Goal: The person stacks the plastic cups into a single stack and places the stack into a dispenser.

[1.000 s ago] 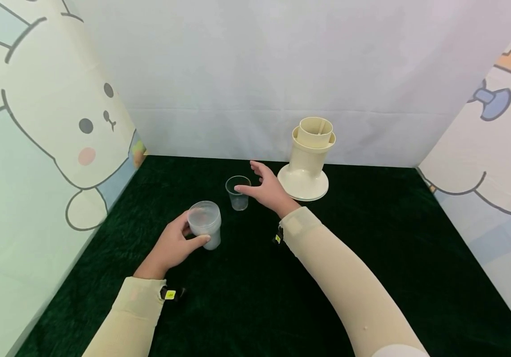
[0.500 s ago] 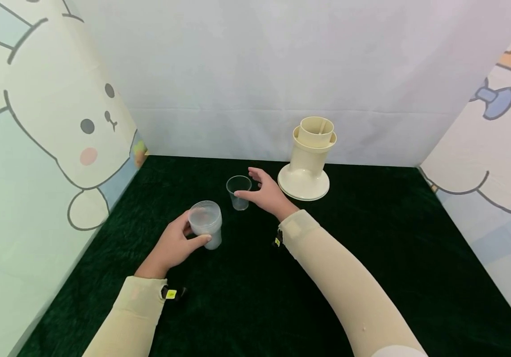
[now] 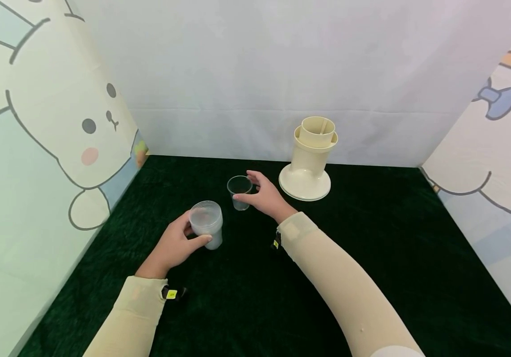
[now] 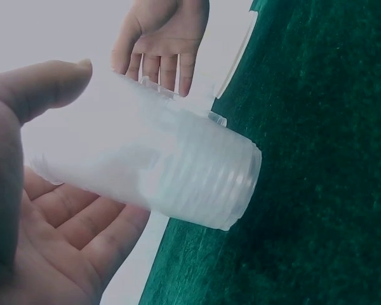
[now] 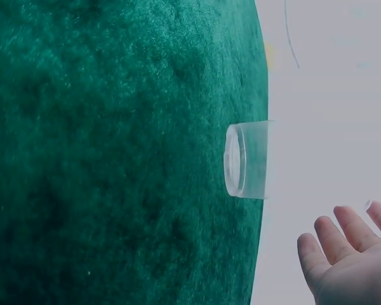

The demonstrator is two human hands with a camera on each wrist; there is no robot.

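Note:
A stack of clear plastic cups (image 3: 206, 223) stands upright at the left middle of the head view. My left hand (image 3: 171, 248) holds it from the left, thumb on the near side and fingers behind. In the left wrist view the nested rims of the stacked cups (image 4: 203, 171) show, glare washing out the rest. One single clear plastic cup (image 3: 240, 192) stands on the cloth just beyond the stack. Beside it, on the right, is my right hand (image 3: 268, 197), thumb in front of the cup. The right wrist view shows fairly straight fingers (image 5: 333, 244) apart from this cup (image 5: 247, 160).
Behind and to the right of my right hand stands a cream-coloured plastic holder (image 3: 308, 161), a tube on a round base. Dark green cloth (image 3: 371, 238) covers the table. A white backdrop (image 3: 220, 69) rises at the back, with cartoon-printed panels at both sides.
My right hand has come slightly down and left, closer around the single cup, and its thumb and fingers have drawn nearer together. The left hand and its stack stay in place.

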